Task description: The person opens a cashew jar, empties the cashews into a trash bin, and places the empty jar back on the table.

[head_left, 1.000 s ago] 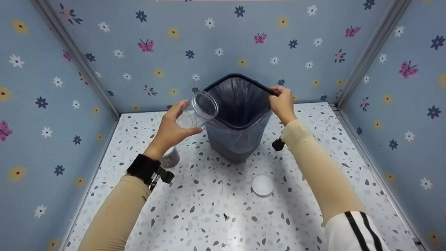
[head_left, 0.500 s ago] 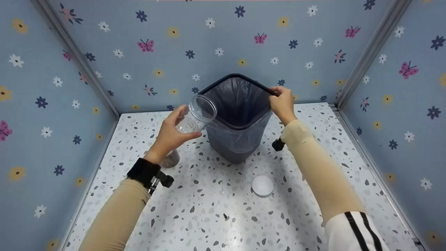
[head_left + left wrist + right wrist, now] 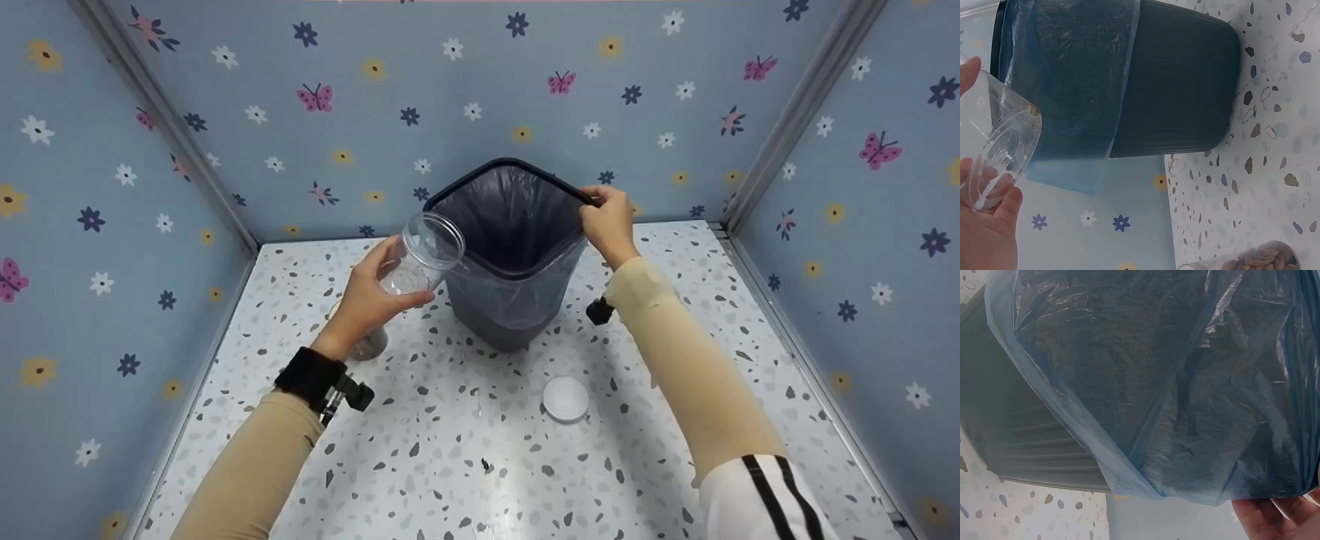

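Note:
My left hand grips a clear plastic jar, thumb on the near side and fingers on the far side. The jar has no lid on and leans, its mouth up and right beside the left corner of a dark trash can. A few brown crumbs cling inside near its base in the left wrist view; otherwise it looks empty. With curled fingers, my right hand holds the black rim at the can's right corner. A bluish clear liner is folded over that rim.
Behind my left wrist stands a second jar, partly hidden; brown nut-like pieces show in it in the left wrist view. A white round lid lies on the speckled tabletop. Flower-patterned walls enclose the back and sides.
My left hand has lowered the jar slightly toward me, its mouth drawing back from the can's left corner. My right hand has stayed on the rim.

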`<state>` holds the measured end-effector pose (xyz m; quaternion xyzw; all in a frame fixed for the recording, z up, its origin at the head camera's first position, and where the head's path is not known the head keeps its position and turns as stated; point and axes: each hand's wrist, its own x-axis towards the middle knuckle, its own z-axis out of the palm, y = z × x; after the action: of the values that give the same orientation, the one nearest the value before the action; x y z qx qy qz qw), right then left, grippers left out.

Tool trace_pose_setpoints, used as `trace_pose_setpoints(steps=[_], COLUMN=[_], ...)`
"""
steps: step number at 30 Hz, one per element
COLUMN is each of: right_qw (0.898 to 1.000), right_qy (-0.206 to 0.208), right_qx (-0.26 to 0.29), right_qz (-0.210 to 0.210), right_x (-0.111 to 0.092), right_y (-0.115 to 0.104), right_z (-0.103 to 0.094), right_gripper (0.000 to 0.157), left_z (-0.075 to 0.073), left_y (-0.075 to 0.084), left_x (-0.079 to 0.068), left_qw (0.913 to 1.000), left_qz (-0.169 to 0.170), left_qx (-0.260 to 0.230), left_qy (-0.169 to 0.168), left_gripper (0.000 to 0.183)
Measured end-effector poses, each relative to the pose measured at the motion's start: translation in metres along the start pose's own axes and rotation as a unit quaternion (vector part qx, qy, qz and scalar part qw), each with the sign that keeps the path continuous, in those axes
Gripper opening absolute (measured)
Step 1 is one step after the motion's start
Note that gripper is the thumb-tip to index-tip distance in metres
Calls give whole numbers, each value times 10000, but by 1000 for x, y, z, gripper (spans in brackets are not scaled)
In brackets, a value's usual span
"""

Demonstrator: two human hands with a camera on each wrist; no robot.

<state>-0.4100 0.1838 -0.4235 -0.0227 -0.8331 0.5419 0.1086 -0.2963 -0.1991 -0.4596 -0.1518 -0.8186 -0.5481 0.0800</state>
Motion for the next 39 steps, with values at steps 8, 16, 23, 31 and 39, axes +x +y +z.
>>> trace_pose_setpoints(steps=[8, 16, 23, 31, 39], right_qw=[10000, 10000, 10000, 10000, 9999], right_qy=[-15, 15, 10, -20, -64], right_qx=[31, -58, -39, 49, 78], right_qz=[7, -20, -38, 7, 47], right_x=[0, -1, -1, -1, 0], right_y=[0, 0, 1, 2, 2], right_z=[0, 0, -1, -1, -1], right_gripper=[42, 44, 43, 44, 44], left_z=[3, 6, 8, 11, 16], left_y=[-2, -4, -8, -12, -18], left_x=[-4, -7, -9, -13, -18], left_qw=[9998, 9993, 9983, 9976, 9939], left_qz=[114, 73, 123, 62, 25], left_qx=[-154, -362, -537, -664, -1069], left_qy=[13, -92, -214, -186, -269], left_gripper=[97, 90, 90, 86, 85])
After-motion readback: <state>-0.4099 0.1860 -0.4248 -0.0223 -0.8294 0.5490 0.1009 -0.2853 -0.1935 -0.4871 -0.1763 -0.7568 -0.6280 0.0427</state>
